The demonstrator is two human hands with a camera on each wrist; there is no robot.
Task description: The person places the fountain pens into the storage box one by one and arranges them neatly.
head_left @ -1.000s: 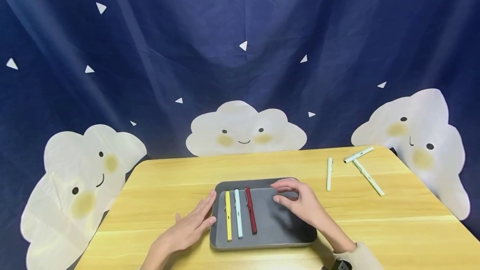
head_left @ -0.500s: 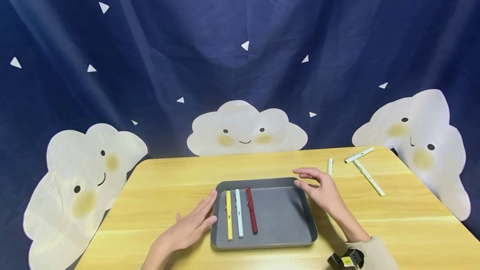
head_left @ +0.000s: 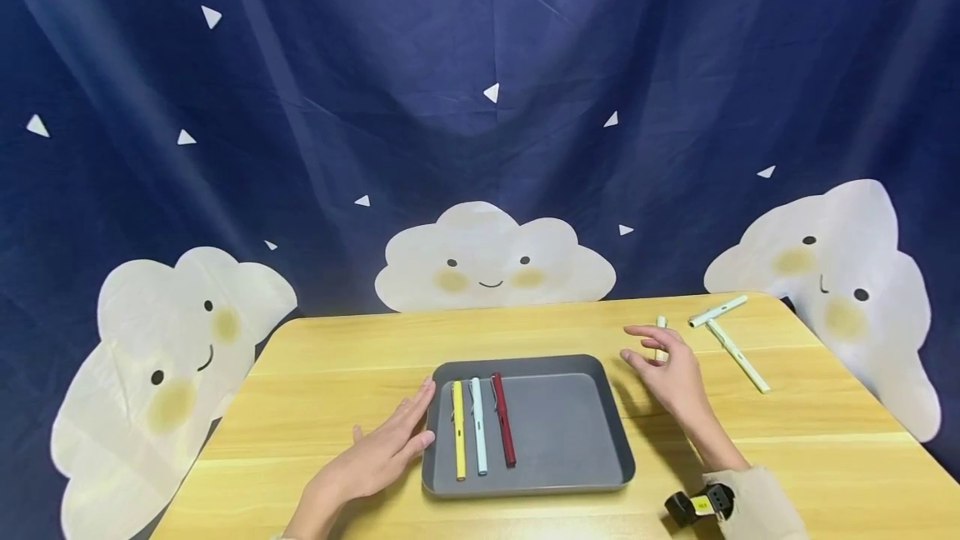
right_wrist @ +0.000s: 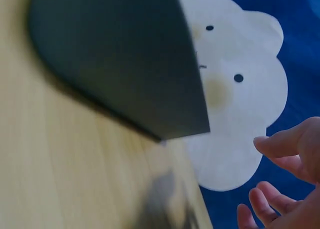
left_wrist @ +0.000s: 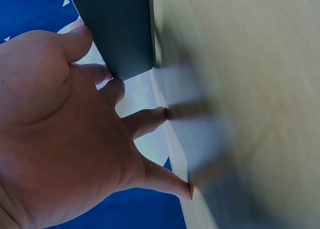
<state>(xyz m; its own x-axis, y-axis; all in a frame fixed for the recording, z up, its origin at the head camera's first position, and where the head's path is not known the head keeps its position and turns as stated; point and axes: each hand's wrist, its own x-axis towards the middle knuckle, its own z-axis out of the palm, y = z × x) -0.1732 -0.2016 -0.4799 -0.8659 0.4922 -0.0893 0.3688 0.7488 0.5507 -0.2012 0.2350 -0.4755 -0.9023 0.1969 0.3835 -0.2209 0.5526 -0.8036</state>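
A dark grey tray [head_left: 562, 482] lies on the table, with a yellow pen [head_left: 459, 432], a pale blue pen [head_left: 478, 427] and a dark red pen [head_left: 504, 421] side by side in its left half. My left hand [head_left: 375, 455] touches the tray's left side with straight fingers; in the left wrist view its fingertips reach the tray wall and the table. Above the table, right of the tray, my right hand [head_left: 675, 377] holds nothing, its thumb and fingers apart. It partly hides a whitish pen [head_left: 661, 340] behind it.
Farther right lie two more pale pens, one white-green pen [head_left: 717, 310] near the back edge and one pale green pen [head_left: 738, 355] touching or near it. A dark blue curtain [head_left: 480, 148] with clouds hangs behind the wooden table [head_left: 315, 373].
My right hand has moved right, from above the tray to beside the nearest whitish pen, which it now partly covers. My left hand stays at the tray's left side.
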